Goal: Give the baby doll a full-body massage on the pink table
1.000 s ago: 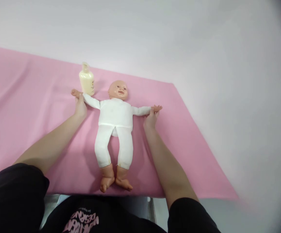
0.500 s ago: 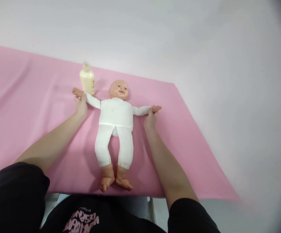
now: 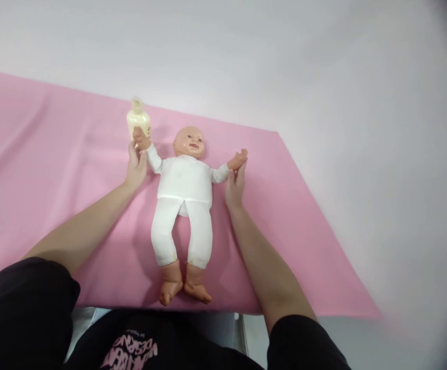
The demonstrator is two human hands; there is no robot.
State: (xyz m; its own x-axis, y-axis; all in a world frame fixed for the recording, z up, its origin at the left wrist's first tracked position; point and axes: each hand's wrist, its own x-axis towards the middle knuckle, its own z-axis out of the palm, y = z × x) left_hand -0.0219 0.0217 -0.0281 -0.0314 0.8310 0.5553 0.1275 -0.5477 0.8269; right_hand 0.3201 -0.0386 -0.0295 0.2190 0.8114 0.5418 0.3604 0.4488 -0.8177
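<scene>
1. The doll (image 3: 184,190) lies on its back on the pink cloth (image 3: 46,169), head far, feet near; its long axis runs near to far.
2. The left hand (image 3: 136,167) holds the doll's left-side wrist, raised beside the bottle (image 3: 138,121); the right hand (image 3: 235,185) holds the other wrist; each grip is closed.

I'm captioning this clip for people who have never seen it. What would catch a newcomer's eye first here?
A baby doll in white clothes lies face up in the middle of a pink cloth, feet toward the near edge. The left hand and right hand each hold one of its arms, raised up and outward. A cream bottle stands just behind the doll's arm on the left-hand side.
</scene>
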